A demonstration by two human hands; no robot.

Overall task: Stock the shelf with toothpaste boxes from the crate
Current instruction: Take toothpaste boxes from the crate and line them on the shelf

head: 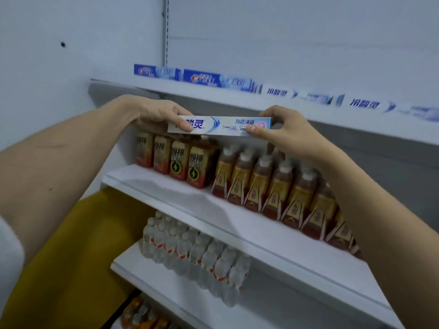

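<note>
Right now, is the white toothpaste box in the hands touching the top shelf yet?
Apart. In the head view the white toothpaste box, held by the left hand and right hand, sits below the top shelf front edge.

Even cool light, blurred edges

A pale, plain wall fills the left side, marked by one small dark hole. A metal upright strip runs down the white back panel. White shelves step downward: brown drink bottles stand in rows on the middle shelf, clear water bottles on the one below. A mustard-yellow surface shows at lower left. The light is soft and even.
</note>
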